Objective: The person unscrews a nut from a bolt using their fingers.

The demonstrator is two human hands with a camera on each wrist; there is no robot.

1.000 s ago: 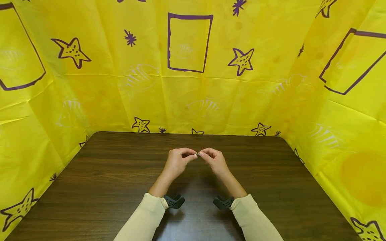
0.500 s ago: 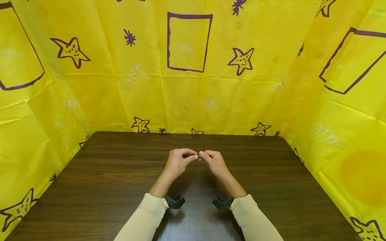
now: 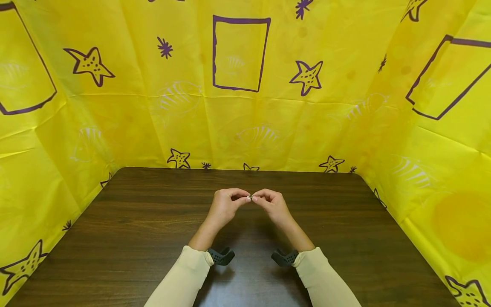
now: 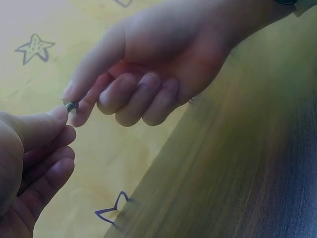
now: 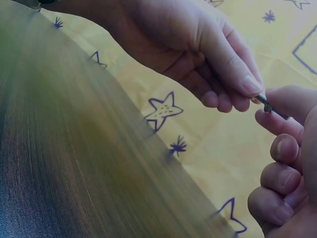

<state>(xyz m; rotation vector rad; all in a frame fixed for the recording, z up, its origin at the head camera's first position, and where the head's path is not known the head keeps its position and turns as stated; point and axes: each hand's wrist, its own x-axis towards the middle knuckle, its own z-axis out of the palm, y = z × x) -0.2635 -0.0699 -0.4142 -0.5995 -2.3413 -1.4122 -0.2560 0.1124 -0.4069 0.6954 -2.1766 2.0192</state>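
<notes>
A small, thin metal bolt (image 5: 262, 99) with what looks like a nut (image 5: 267, 107) on its shaft is held between my two hands, above the table. My left hand (image 3: 225, 205) pinches one end between thumb and index finger. On the other side my right hand (image 3: 275, 206) has its thumb and index fingertips at the nut and shaft, its other fingers curled beneath. In the left wrist view the nut-like piece (image 4: 72, 106) shows between the fingertips. Much of the bolt is hidden by the fingers.
The dark wood-grain table (image 3: 134, 238) spreads under both forearms. Yellow cloth (image 3: 245, 115) with starfish and fish drawings hangs around its back and sides. Dark straps (image 3: 221, 256) sit at both wrists, by cream sleeves.
My right fingers shift around the bolt, the thumb sliding forward and then back. My left hand stays nearly still, keeping its pinch.
</notes>
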